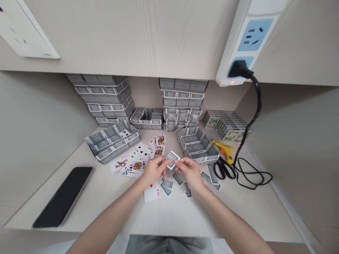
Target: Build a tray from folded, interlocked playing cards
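Note:
Between my two hands, just above the desk, a playing card shows its grey patterned back. My left hand pinches its left edge, and my right hand grips its right side with fingers curled. Below them lie small folded card pieces with grey backs. An ace rests face up by my left wrist. Loose face-up playing cards spread out to the left of my hands. One open box made of cards stands behind my right hand; another such box sits at the left.
Stacks of card-built boxes line the back wall. A black phone lies at the left. To the right are black scissors, a yellow glue gun and a looping black cord. A power strip hangs above.

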Demonstrator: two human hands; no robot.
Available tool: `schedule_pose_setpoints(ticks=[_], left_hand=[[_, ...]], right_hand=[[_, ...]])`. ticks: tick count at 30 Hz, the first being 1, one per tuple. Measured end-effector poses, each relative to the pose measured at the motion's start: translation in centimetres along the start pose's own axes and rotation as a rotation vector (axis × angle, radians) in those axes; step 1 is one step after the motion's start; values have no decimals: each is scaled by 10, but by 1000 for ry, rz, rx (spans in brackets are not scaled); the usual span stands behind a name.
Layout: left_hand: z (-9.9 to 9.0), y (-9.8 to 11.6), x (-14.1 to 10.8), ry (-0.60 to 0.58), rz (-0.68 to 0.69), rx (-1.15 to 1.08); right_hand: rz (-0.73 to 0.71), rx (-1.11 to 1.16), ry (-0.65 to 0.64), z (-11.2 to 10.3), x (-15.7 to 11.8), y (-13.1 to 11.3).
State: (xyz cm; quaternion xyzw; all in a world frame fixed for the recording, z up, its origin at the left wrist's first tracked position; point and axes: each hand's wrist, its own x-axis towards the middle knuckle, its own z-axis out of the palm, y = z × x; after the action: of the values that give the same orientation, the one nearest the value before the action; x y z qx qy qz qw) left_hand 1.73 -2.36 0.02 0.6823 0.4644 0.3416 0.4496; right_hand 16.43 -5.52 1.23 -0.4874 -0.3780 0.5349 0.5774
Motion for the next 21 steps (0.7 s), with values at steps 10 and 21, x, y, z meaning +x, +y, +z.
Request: schedule_pose_setpoints(ticks=[10,21], left_hand=[[1,0,-1,-33,-1,29],[1,1,-2,-51,-16,-27]], right_hand=[[6,13,10,-1,2,2],[42,8,3,-2,2,1]])
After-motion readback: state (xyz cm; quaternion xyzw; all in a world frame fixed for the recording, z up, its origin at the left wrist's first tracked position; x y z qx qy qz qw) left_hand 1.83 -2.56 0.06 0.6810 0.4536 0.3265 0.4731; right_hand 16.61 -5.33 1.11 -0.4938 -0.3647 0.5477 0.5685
